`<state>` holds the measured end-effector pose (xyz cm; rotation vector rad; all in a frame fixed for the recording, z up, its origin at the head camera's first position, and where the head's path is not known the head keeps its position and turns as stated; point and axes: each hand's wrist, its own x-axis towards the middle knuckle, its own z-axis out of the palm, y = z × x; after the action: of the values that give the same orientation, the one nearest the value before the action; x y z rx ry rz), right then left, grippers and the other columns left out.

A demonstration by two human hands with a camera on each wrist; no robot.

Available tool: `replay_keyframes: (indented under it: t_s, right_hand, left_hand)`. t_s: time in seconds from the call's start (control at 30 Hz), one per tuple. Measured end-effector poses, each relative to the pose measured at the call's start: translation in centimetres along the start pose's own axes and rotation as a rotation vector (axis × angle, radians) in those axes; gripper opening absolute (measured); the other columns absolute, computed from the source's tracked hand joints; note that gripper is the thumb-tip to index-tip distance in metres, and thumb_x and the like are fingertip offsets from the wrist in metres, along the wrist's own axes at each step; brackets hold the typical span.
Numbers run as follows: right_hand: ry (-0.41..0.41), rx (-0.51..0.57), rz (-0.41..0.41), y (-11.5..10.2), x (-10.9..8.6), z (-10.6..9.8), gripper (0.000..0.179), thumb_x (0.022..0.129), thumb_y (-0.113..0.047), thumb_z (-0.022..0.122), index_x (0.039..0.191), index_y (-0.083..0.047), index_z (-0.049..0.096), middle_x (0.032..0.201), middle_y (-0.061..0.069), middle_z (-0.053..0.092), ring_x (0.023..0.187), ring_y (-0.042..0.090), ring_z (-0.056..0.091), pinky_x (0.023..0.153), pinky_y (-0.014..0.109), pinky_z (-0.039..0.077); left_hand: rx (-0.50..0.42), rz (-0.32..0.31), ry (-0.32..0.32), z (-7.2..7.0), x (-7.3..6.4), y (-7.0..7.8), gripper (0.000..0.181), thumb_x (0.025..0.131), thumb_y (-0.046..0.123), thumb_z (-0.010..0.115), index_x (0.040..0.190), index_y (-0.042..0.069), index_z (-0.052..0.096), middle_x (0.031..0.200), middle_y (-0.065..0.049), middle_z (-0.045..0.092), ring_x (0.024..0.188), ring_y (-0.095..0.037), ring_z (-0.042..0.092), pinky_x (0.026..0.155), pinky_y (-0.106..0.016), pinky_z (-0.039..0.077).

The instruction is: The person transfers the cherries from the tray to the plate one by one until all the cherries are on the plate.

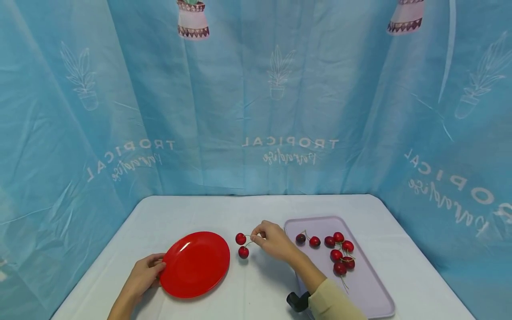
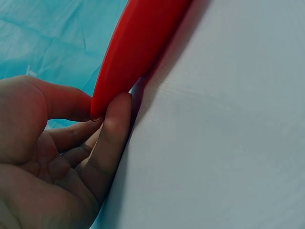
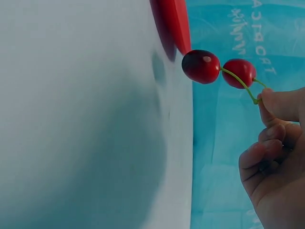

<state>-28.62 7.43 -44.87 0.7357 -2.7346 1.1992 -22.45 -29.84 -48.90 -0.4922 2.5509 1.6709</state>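
A round red plate [image 1: 196,265] lies on the left half of the white table. My left hand [image 1: 144,273] pinches its left rim, thumb on top and fingers underneath, as the left wrist view shows. Between plate and tray, my right hand [image 1: 274,242] pinches the green stems of a pair of cherries [image 3: 201,67]. Both fruits hang free above the table in the right wrist view, their shadow falling on the white cloth. In the head view the pair is just right of the plate's edge.
A pale lilac tray [image 1: 370,291] stands on the right, under the right forearm. Several dark red cherries [image 1: 340,268] with stems lie in its upper part. The white table [image 1: 208,206] ends at blue printed curtains [image 1: 240,111] behind and on both sides.
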Motion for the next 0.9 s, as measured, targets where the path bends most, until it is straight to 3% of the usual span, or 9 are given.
replay_keyframes:
  t_s: [0.5,0.9]
  right_hand:
    - [-0.018,0.021,-0.044,-1.7,1.0,2.0,0.008,0.091,-0.024,0.065,0.092,-0.02,0.072,0.076,-0.005,0.05,0.07,0.012,0.048,0.054,0.024,0.042]
    - [-0.04,0.003,-0.112,-3.2,1.8,3.6,0.007,0.091,-0.022,0.065,0.089,-0.021,0.071,0.075,-0.008,0.049,0.069,0.008,0.047,0.053,0.022,0.041]
  left_hand:
    - [0.004,0.002,-0.007,0.0,-0.4,0.1,0.045,0.092,0.009,0.055,0.132,-0.01,0.044,0.106,-0.02,0.06,0.074,-0.02,0.061,0.064,-0.034,0.057]
    - [-0.002,0.025,-0.005,0.0,0.0,-0.1,0.045,0.091,0.009,0.054,0.131,-0.011,0.046,0.104,-0.019,0.061,0.074,-0.02,0.061,0.062,-0.035,0.057]
